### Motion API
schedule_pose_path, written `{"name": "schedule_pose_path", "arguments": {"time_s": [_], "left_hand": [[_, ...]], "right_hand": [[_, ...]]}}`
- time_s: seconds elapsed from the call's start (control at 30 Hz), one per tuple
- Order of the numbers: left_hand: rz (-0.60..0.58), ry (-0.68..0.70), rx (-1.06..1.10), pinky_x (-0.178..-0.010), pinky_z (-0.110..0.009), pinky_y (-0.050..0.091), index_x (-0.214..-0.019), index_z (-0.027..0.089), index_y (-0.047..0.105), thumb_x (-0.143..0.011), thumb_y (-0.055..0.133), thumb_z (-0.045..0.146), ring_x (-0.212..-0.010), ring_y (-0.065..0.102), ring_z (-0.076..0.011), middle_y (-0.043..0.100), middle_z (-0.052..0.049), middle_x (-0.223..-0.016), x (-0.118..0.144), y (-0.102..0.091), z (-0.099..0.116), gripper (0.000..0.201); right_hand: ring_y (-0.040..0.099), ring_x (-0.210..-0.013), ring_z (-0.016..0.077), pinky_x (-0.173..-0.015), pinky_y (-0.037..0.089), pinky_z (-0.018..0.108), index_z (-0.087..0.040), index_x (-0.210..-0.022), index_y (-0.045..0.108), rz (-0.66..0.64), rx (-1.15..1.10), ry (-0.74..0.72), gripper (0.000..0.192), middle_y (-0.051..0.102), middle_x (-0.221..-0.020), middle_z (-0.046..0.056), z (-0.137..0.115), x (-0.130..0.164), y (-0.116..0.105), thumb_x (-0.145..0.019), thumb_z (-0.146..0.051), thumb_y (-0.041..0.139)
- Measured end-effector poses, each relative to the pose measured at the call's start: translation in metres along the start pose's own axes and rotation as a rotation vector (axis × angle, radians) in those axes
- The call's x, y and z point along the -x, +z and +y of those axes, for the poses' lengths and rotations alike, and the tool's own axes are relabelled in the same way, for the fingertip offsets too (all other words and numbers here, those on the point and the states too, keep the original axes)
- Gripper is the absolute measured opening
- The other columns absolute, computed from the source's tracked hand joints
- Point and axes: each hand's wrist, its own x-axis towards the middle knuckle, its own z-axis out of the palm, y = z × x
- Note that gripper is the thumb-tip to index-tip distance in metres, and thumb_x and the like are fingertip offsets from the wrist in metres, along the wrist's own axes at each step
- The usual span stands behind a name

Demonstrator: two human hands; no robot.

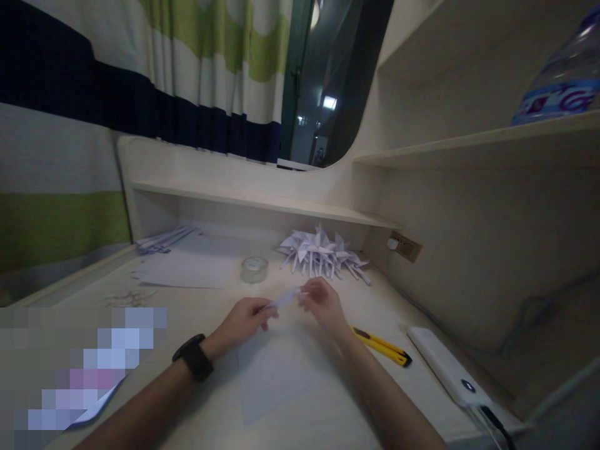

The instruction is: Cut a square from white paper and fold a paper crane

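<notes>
Fingers of both hands pinch a small paper strip (285, 299) at mid-frame: my left hand (246, 319) takes its lower end, my right hand (322, 303) the upper. It is blurred, so I cannot tell its folds. Beneath lies a faint sheet (276, 375). Above sit a tape roll (254, 269) and a heap of folded papers (321, 253). A knife (382, 347) lies right, partly hidden by my forearm. Lower left is pixelated.

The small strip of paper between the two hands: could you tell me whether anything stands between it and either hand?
Nothing visible does. The left hand and right hand both pinch the paper strip by its ends, above the white sheet. The tape roll and yellow knife lie apart on the desk.
</notes>
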Motion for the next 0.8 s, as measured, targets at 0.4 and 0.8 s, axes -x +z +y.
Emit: {"name": "schedule_pose_path", "arguments": {"time_s": [0.4, 0.8], "left_hand": [[-0.053, 0.001, -0.019, -0.049, -0.022, 0.034, -0.069, 0.016, 0.074, -0.074, 0.059, 0.035, -0.049, 0.053, -0.0144, 0.063, -0.002, -0.052, -0.001, -0.009, 0.0, 0.024], [-0.094, 0.014, -0.043, -0.049, -0.021, 0.034, -0.074, 0.015, 0.074, -0.08, 0.054, 0.037, -0.05, 0.054, -0.0137, 0.064, -0.002, -0.056, 0.001, -0.004, -0.005, 0.031]], "right_hand": [[0.055, -0.053, 0.0123, -0.052, 0.042, 0.022, -0.017, -0.079, 0.074, -0.202, 0.295, 0.043, 0.017, 0.068, -0.062, 0.001, -0.009, 0.003, -0.005, -0.072, -0.029, 0.065], [0.052, -0.053, 0.0114, -0.05, 0.039, 0.021, -0.016, -0.074, 0.067, -0.089, 0.289, 0.065, 0.012, 0.061, -0.059, -0.001, 0.005, 0.004, 0.001, -0.072, -0.027, 0.063]]}}
